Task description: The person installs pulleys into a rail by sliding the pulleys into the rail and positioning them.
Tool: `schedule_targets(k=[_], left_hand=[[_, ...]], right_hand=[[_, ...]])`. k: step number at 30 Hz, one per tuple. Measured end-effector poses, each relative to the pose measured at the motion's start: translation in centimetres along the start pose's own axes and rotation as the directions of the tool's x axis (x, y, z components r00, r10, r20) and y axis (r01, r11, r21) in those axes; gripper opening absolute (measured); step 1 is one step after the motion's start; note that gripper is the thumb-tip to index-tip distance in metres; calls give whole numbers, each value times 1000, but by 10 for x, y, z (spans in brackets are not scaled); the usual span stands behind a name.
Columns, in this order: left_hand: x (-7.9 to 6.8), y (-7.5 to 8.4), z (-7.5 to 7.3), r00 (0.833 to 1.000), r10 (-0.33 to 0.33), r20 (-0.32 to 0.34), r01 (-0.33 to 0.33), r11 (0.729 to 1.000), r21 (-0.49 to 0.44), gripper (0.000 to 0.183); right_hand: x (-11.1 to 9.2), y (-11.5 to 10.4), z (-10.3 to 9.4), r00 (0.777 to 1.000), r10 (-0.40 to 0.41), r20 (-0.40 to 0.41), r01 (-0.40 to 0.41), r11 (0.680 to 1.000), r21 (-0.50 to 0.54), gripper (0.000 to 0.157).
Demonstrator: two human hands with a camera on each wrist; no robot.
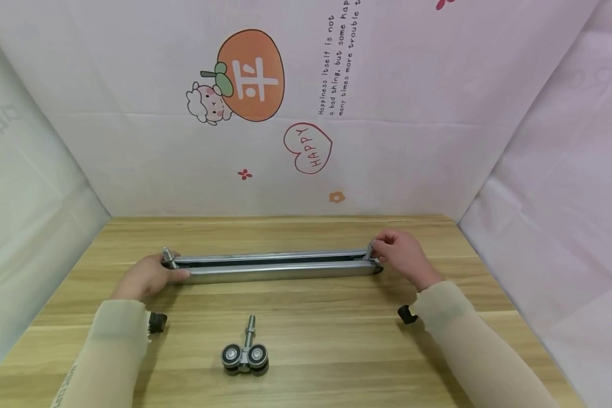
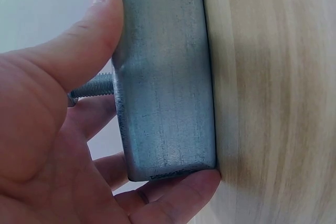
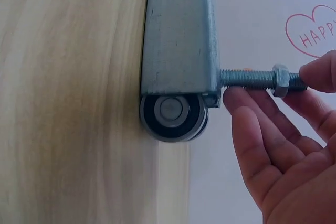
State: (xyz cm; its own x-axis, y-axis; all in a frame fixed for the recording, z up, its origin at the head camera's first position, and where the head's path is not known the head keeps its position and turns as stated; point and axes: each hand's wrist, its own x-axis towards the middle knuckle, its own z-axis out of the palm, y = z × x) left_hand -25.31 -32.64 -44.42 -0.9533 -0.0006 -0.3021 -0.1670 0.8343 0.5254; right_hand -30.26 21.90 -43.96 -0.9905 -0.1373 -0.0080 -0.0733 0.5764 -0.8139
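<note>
A galvanized metal track (image 1: 280,274) lies across the wooden table, its slot facing up. My left hand (image 1: 150,276) grips its left end, the thumb along the near side and fingers around the end (image 2: 79,114). A threaded bolt (image 1: 168,256) with a nut stands up from the slot there; what it joins inside is hidden. At the right end, my right hand (image 1: 400,255) pinches the upright bolt (image 3: 247,79) of a roller trolley, near its nut (image 3: 281,81). One trolley wheel (image 3: 171,116) pokes out of the track's open end; the rest sits inside.
Nearer the front of the table (image 1: 336,351), a second roller trolley (image 1: 245,354) lies with its bolt pointing away. White printed cloth (image 1: 148,158) hangs behind the table and along both sides.
</note>
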Motion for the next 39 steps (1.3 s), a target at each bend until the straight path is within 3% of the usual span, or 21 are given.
schedule_targets(k=[6, 12, 18, 24, 39], left_hand=[[1, 1, -1, 1000, -7, 3, 7, 1000, -9, 87], [0, 0, -2, 1000, -10, 4, 10, 1000, -8, 89], [0, 1, -2, 1000, -5, 6, 5, 1000, -8, 91], [0, 2, -2, 1000, -6, 4, 6, 1000, 1, 90], [0, 2, -3, 1000, -10, 3, 10, 1000, 8, 87]], right_hand=[[2, -2, 1, 1000, -7, -15, 6, 999, -43, 24], [3, -8, 5, 1000, -12, -3, 12, 1000, -15, 23], [6, -20, 18, 999, -36, 16, 37, 997, -64, 22], [9, -30, 32, 1000, -10, 30, 12, 999, -51, 18], [14, -50, 57, 998, -40, 41, 43, 997, -67, 19]])
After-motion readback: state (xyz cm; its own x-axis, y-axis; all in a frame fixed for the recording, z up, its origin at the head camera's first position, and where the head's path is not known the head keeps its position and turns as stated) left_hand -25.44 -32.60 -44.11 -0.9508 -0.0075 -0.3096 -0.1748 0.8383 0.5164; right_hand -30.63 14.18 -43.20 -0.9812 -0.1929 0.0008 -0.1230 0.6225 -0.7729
